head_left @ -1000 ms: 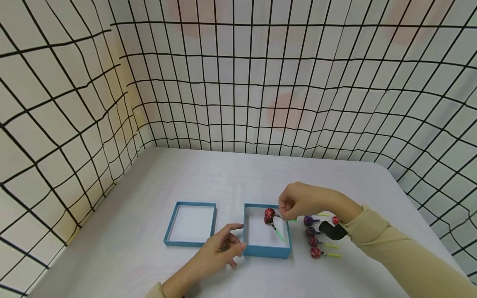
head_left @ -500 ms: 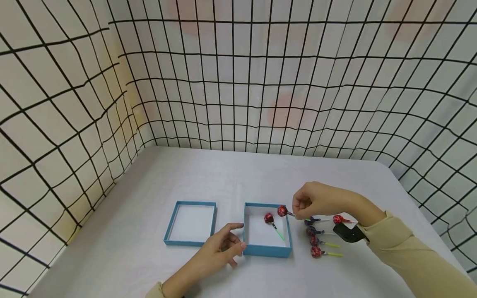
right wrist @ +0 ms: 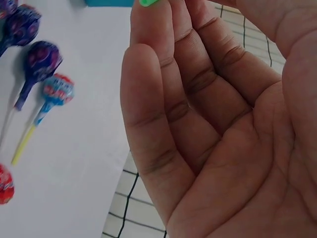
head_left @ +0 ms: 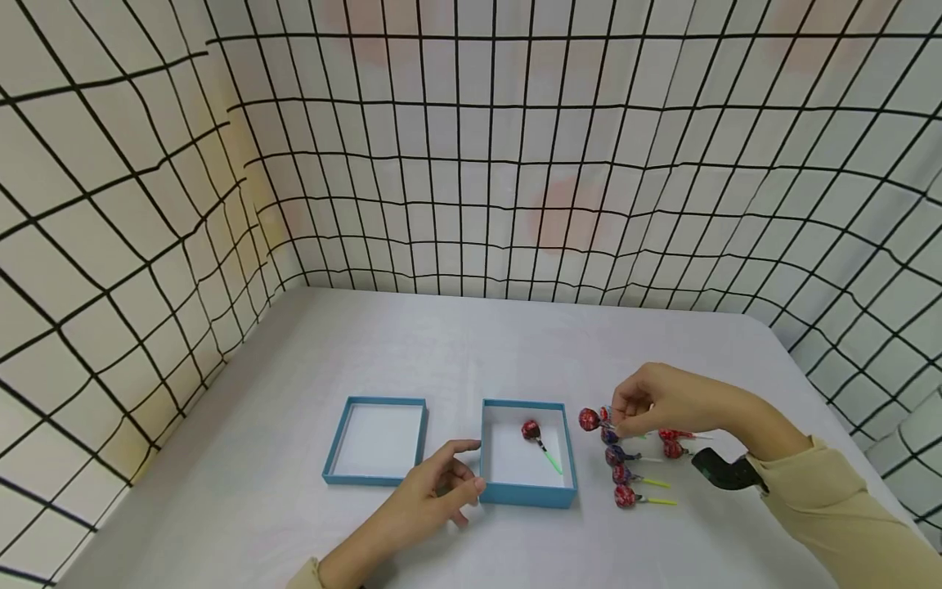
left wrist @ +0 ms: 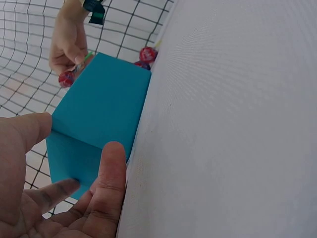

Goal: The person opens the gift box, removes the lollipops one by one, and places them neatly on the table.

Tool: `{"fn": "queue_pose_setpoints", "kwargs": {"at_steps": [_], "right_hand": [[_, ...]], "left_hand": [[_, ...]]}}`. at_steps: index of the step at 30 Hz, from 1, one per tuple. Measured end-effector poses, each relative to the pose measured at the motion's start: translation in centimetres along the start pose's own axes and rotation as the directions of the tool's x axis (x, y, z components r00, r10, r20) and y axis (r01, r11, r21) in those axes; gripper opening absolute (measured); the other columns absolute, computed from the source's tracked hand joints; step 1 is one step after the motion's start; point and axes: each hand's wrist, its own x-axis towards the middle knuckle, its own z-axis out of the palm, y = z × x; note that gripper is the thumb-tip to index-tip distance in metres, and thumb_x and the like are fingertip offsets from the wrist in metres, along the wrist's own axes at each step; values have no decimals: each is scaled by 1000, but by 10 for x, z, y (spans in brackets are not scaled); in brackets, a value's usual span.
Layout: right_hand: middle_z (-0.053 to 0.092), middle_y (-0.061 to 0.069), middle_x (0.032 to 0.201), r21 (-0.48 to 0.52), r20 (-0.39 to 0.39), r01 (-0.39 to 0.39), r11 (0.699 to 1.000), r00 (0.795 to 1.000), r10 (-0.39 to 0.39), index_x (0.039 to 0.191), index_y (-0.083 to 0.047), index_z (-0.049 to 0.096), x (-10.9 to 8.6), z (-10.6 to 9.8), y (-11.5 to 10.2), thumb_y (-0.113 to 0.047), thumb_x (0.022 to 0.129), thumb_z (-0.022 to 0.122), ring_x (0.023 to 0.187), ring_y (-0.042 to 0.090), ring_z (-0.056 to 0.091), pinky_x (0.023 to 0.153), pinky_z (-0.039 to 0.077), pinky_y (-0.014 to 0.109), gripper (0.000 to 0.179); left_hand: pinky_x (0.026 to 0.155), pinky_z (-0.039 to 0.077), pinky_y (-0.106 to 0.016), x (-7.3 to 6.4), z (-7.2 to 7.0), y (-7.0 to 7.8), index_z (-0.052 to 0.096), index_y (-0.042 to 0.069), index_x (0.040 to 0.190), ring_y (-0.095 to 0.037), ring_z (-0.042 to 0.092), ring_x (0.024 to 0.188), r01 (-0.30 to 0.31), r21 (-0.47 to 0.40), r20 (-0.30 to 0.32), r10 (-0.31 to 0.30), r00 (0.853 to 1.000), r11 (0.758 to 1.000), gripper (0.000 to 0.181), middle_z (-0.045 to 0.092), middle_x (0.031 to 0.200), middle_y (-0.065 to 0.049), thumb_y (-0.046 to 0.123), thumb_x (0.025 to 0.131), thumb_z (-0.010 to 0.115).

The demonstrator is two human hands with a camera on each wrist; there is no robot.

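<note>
My right hand pinches the stick of a red-wrapped lollipop; its candy head points left, just beyond the right wall of a blue box. The green stick end shows at my fingertips in the right wrist view. Inside the box lies another red lollipop, its stick slanting down to the right. My left hand rests its spread fingertips against the box's left side, seen closely on the blue wall in the left wrist view. Below my right hand, purple and red lollipops lie in a column.
A shallow blue-rimmed lid with a white inside lies left of the box. More red lollipops lie under my right wrist, and a blue-and-red one shows in the right wrist view. Black netting surrounds the white table.
My right hand has moved right with the pinched lollipop, from above the box to over the lollipop column. The left hand, box and lid keep their places.
</note>
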Motion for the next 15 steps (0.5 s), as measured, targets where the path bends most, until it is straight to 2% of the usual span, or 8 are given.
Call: {"fn": "queue_pose_setpoints", "kwargs": {"at_steps": [8, 15], "right_hand": [[68, -2, 78, 75, -15, -25, 997, 1000, 26, 92, -13, 75, -19, -1, 20, -19, 98, 77, 63, 4, 53, 50, 44, 22, 9], [73, 0, 80, 104, -23, 5, 995, 1000, -3, 93, -10, 75, -35, -2, 39, -16, 100, 75, 70, 7, 63, 62, 53, 25, 9]], "left_hand": [[69, 67, -28, -1, 0, -1, 45, 8, 159, -14, 70, 82, 0, 0, 5, 0, 1000, 1000, 59, 67, 105, -9, 30, 109, 66], [69, 67, -29, -1, 1, 0, 45, 7, 158, -14, 70, 82, -1, -15, 4, 1, 1000, 1000, 58, 67, 105, -9, 29, 109, 66]]}}
